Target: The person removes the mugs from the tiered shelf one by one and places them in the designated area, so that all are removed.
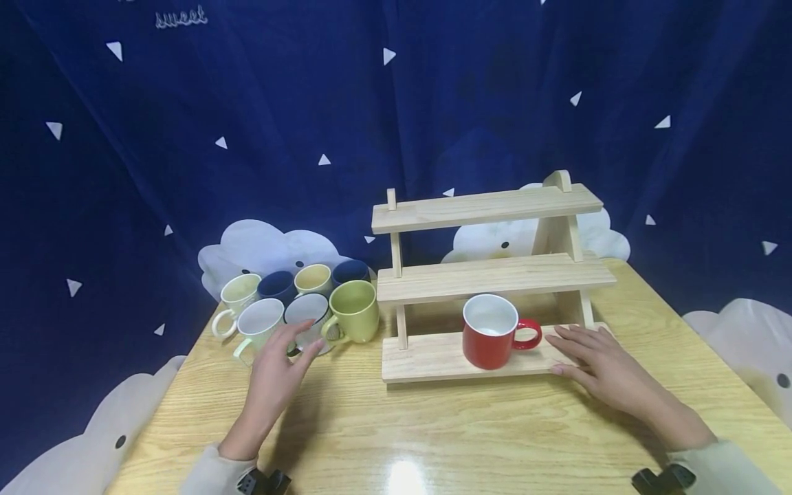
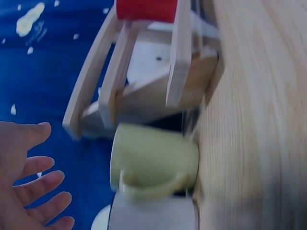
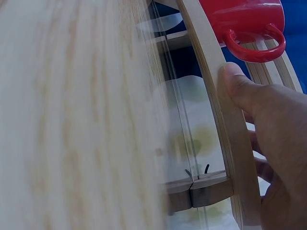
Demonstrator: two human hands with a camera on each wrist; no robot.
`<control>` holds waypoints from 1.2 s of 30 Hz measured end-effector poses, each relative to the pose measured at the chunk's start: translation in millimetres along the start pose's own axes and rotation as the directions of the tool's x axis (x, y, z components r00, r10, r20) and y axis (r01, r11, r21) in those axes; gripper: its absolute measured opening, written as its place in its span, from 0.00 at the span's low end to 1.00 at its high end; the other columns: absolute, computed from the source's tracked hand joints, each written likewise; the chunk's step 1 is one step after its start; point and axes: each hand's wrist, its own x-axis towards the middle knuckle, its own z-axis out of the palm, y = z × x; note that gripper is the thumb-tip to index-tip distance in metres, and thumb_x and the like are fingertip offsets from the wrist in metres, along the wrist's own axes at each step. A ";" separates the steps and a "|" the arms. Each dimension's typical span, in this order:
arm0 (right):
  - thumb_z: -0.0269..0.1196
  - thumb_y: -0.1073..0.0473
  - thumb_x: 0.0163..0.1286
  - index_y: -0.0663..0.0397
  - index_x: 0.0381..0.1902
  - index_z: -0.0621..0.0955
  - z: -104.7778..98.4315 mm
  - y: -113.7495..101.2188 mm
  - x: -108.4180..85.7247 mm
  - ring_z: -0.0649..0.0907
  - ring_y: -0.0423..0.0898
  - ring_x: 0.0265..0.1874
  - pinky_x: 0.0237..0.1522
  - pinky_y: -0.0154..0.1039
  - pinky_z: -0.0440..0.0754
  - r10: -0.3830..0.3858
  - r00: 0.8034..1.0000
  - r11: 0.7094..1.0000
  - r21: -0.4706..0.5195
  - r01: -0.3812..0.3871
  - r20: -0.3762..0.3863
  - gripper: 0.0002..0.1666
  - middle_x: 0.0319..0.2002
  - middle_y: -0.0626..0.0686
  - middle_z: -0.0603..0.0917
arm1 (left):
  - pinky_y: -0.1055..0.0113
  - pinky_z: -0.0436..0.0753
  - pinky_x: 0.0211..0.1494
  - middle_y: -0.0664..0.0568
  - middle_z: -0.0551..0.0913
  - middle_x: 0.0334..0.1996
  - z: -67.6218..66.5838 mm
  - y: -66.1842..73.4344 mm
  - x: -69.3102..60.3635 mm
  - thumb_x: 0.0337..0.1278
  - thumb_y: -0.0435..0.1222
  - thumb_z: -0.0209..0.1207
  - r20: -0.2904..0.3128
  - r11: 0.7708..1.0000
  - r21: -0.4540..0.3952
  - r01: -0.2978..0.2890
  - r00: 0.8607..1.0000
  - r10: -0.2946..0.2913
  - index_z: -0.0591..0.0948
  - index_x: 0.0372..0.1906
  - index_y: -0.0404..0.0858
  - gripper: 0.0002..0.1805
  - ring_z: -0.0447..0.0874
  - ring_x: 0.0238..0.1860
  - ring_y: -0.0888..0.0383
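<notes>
A red mug (image 1: 489, 340), white inside, stands on the lowest board of the three-tier wooden shelf (image 1: 433, 361), its handle turned right. My right hand (image 1: 594, 364) rests at that board's right end, close to the handle; in the right wrist view its thumb touches the board's front edge. My left hand (image 1: 278, 368) hovers in front of the grouped mugs with its fingers spread, holding nothing. Nearest to it are a white mug with a pale green handle (image 1: 260, 323), a grey-white mug (image 1: 307, 313) and a yellow-green mug (image 1: 355, 313). The left hand partly covers the grey-white mug.
Behind these stand a cream mug (image 1: 240, 292), two dark blue mugs (image 1: 277, 285) and a yellow mug (image 1: 313, 278). The shelf's middle board (image 1: 495, 276) and top board (image 1: 489, 208) overhang the back. A dark blue curtain (image 1: 309, 103) hangs behind the wooden table (image 1: 346, 426).
</notes>
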 end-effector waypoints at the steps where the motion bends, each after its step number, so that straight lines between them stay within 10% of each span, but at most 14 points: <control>1: 0.66 0.43 0.65 0.52 0.63 0.78 -0.1 0.1 0.0 0.70 0.65 0.63 0.70 0.66 0.51 -0.001 1.000 1.000 -0.001 0.001 -0.001 0.33 0.62 0.62 0.76 | 0.51 0.82 0.41 0.44 0.82 0.50 2.9 4.2 -0.4 0.58 0.40 0.68 0.010 1.000 0.005 -0.015 1.000 0.015 0.81 0.55 0.37 0.21 0.82 0.42 0.48; 11: 0.66 0.43 0.65 0.51 0.64 0.78 1.0 1.1 -0.6 0.70 0.66 0.62 0.71 0.64 0.49 -0.003 1.000 1.000 -0.005 0.003 -0.002 0.33 0.62 0.61 0.76 | 0.52 0.81 0.54 0.49 0.83 0.48 34.0 42.1 -2.5 0.55 0.43 0.70 0.056 0.975 0.026 -0.222 0.974 0.220 0.82 0.52 0.37 0.22 0.81 0.50 0.50; 36: 0.67 0.44 0.64 0.52 0.63 0.78 0.7 0.6 -1.0 0.71 0.66 0.62 0.71 0.63 0.50 -0.022 1.000 1.000 -0.010 0.022 -0.022 0.32 0.61 0.61 0.77 | 0.62 0.78 0.57 0.54 0.81 0.50 84.8 131.5 9.6 0.59 0.48 0.66 0.127 0.889 -0.117 -0.442 0.882 0.455 0.81 0.56 0.42 0.23 0.78 0.54 0.57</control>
